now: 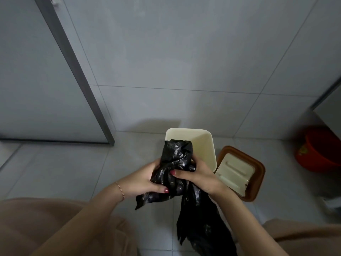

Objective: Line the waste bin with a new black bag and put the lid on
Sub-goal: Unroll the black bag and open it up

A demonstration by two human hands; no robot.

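Observation:
A crumpled black bag point(177, 156) is bunched between both hands in front of the cream waste bin point(201, 139), which stands open on the floor by the wall. My left hand point(145, 180) grips the bag's lower left part, thumb on top. My right hand point(199, 176) clasps it from the right. A long tail of the bag point(201, 224) hangs down under my right wrist. The lid point(241, 172), brown-rimmed with a cream flap, lies on the floor just right of the bin. The bin's near rim is hidden behind the bag.
A red bucket point(321, 150) stands at the right by a cabinet edge point(324, 97). A grey door frame point(73, 71) runs down the wall on the left. Grey floor tiles point(64, 172) spread to the left of the bin. My knees fill the lower corners.

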